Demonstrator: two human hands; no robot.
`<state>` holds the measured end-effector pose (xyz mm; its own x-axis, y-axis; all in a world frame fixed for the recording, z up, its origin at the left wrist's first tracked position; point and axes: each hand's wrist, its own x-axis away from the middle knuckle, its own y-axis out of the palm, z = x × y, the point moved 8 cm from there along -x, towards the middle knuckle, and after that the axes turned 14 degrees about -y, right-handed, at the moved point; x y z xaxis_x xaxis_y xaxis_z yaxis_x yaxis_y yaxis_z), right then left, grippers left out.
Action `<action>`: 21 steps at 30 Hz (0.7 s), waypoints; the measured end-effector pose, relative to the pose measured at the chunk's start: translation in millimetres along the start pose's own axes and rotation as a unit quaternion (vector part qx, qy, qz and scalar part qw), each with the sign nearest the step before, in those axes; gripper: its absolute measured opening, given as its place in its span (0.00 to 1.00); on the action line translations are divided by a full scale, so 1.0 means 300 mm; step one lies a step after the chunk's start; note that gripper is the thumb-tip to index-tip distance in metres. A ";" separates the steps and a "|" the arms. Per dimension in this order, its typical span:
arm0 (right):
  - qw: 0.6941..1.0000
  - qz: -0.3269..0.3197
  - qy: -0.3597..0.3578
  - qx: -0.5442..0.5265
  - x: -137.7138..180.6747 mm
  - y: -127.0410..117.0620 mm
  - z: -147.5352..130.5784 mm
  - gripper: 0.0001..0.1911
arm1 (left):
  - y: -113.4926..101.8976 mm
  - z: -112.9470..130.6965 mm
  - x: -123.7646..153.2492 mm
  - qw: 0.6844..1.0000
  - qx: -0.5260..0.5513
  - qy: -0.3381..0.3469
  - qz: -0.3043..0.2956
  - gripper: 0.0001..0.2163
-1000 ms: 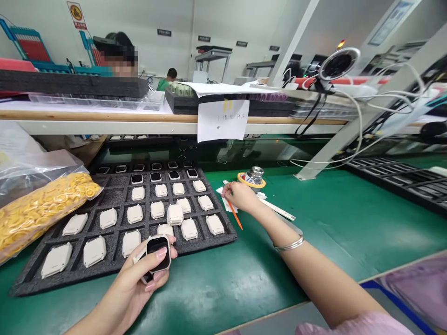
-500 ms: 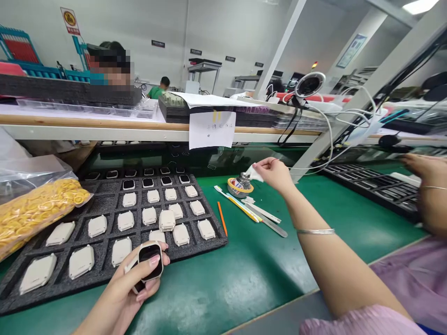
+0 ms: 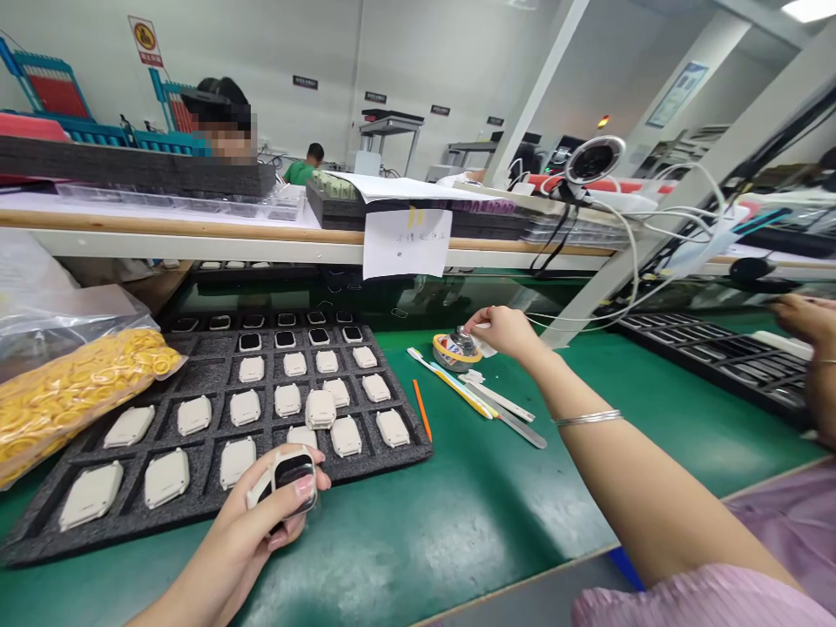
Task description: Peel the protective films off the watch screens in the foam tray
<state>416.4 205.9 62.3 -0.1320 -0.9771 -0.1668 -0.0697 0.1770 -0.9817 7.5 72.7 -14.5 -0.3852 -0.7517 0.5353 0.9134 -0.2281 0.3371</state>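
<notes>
My left hand [image 3: 280, 505] grips a smartwatch [image 3: 293, 475] with a pale frame and dark glass, the thumb lying across the screen. Just behind it, a dark foam tray [image 3: 215, 522] holds rows of pale watch housings [image 3: 166, 479] and several dark-screened ones at the back. My right hand [image 3: 506, 331] is closed on a white wipe [image 3: 484, 350], part of which hangs below the fingers. Its fingertips are at the top of a small metal-capped bottle [image 3: 461, 336] in a yellow-rimmed bowl [image 3: 450, 357]; whether they touch the cap, I cannot tell.
Beside the bowl lie toothbrushes [image 3: 450, 383], a metal spatula [image 3: 522, 429] and an orange stick [image 3: 421, 411]. A bag of yellow rings [image 3: 84, 383] overlaps the tray's left side. At right, a co-worker's hand [image 3: 806, 320] is near another black tray [image 3: 711, 361]. A slanted post [image 3: 588, 296] stands behind.
My right hand has lowered slightly with the wipe, onto or near the bottle top. The left hand still holds the smartwatch. The whole view has shifted a little.
</notes>
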 end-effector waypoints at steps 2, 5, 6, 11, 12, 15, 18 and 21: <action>1.000 0.001 0.005 0.004 0.008 -0.007 -0.010 0.11 | 0.008 0.003 0.006 1.000 -0.003 0.002 -0.004 0.21; 1.000 0.009 0.015 0.001 0.014 -0.030 -0.048 0.05 | 0.017 0.006 0.006 1.000 -0.010 0.008 -0.018 0.22; 1.000 0.017 0.016 -0.003 0.017 -0.043 -0.074 0.04 | 0.019 0.006 0.003 1.000 -0.014 0.012 -0.025 0.22; 0.991 0.043 -0.077 -0.100 0.139 -0.087 -0.364 0.08 | 0.017 0.000 -0.010 0.998 -0.041 0.029 -0.038 0.21; 0.984 0.030 -0.110 -0.138 0.191 -0.081 -0.446 0.08 | 0.017 -0.001 -0.012 0.998 -0.047 0.032 -0.039 0.20; 0.868 0.027 -0.311 -0.385 0.382 -0.096 -0.735 0.05 | 0.020 -0.009 -0.016 0.997 -0.058 0.042 -0.041 0.20; 0.751 0.054 -0.452 -0.479 0.532 -0.112 -0.907 0.01 | 0.014 -0.023 -0.022 0.997 -0.054 0.043 -0.032 0.18; 0.740 0.110 -0.483 -0.454 0.563 -0.085 -0.946 0.02 | 0.011 -0.036 -0.024 0.998 -0.042 0.033 -0.027 0.13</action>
<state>115.3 69.9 85.1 0.4997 -0.4629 -0.7321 -0.8459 -0.0789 -0.5275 14.7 70.7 -25.6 -0.4265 -0.7756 0.4654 0.9009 -0.3182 0.2952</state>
